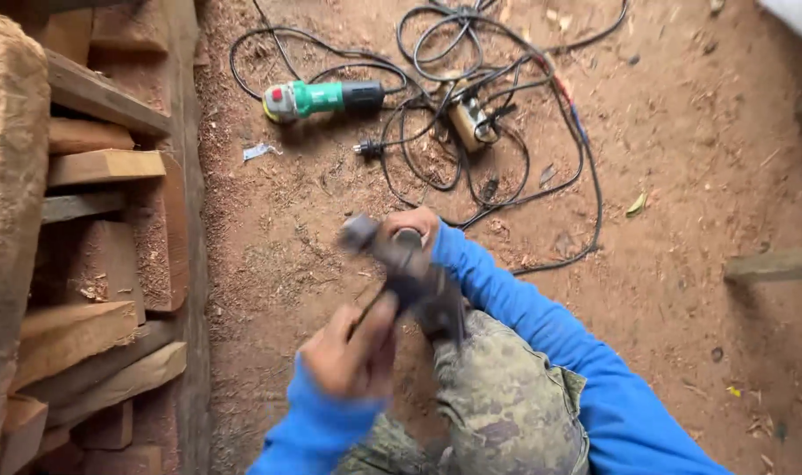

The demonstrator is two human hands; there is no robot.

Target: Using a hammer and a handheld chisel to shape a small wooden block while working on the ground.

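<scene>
The person wears long bright-blue sleeves (541,325) and camouflage-patterned trousers (506,405) in grey-green blotches.

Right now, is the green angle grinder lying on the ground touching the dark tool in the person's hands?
Apart. The head view shows the green angle grinder lying on the dirt floor, with bare sawdust-strewn ground between it and the dark tool held by both hands.

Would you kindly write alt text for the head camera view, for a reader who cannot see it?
Seen from above, a person in blue sleeves holds a dark, blurred power tool over their knee, right hand at its far end, left hand nearer. On the sawdust-covered ground lie a green angle grinder and tangled black cables; stacked timber stands at left.
</scene>
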